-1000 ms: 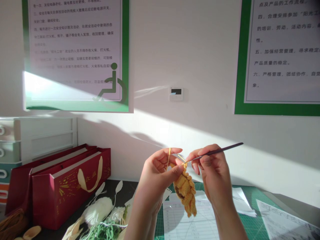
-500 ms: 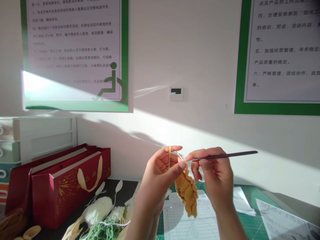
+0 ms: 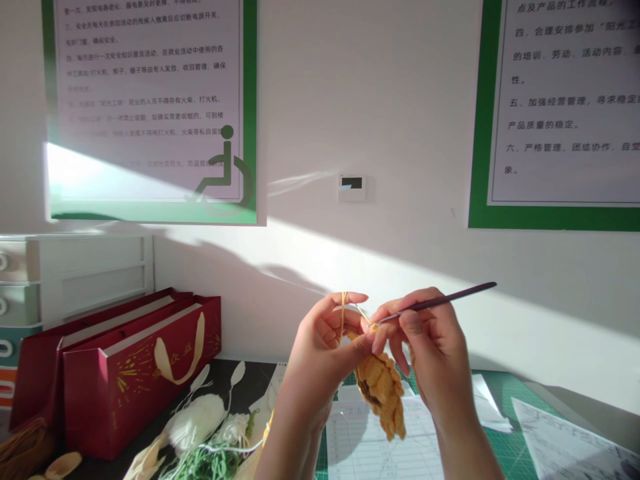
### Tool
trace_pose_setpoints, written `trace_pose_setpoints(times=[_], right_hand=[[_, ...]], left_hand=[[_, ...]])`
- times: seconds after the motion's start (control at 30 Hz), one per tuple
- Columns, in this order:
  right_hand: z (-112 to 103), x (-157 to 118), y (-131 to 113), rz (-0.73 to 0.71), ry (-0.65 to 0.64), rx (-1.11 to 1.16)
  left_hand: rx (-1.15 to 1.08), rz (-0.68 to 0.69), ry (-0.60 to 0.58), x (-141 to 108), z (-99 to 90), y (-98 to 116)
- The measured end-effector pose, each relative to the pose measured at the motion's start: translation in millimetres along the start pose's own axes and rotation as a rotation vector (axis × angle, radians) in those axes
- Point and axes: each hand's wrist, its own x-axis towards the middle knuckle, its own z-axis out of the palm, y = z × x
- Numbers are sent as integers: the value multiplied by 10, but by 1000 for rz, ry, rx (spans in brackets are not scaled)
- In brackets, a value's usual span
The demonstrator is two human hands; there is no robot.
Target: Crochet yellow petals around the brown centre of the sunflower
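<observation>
My left hand (image 3: pixel 333 340) pinches the top of a yellow crochet piece (image 3: pixel 384 393) between thumb and fingers. Yellow yarn (image 3: pixel 343 317) runs over its raised index finger, down to the work. In my right hand (image 3: pixel 433 340) is a crochet hook (image 3: pixel 445 298) with a dark handle, held like a pen. The hook's metal tip meets the top edge of the piece, close to my left thumb; the exact stitch is too small to make out. The piece hangs below both hands, ruffled along its edges, with a darker patch on its left side.
Printed sheets (image 3: pixel 385 440) lie on a green cutting mat (image 3: pixel 505 393) below my hands. To the left are a white yarn ball (image 3: pixel 197 423), green yarn (image 3: pixel 215 460), red gift bags (image 3: pixel 145 373) and a drawer unit (image 3: pixel 95 267). A wall with posters (image 3: pixel 150 100) stands ahead.
The hook has tilted, its handle end now higher and further left. My right hand has come closer to the left fingers. The crochet piece has swung slightly right and down.
</observation>
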Motion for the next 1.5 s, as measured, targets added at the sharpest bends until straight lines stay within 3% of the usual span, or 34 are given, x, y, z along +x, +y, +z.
trace_pose_setpoints(times=[0.1,0.37,0.73,1.5], right_hand=[[-68,23,3,7,-76,45],[-143,40,32,21,-165,137],[-178,26,27,29,-232,162],[-122,-10,-11,-12,-175,47]], left_hand=[[-99,-80,-83,8,-45,38],[-143,-99,-178,57,-139,-38],[-152,-142,-229,69,-195,-41],[-166,-152,-228,93,-204,-99]])
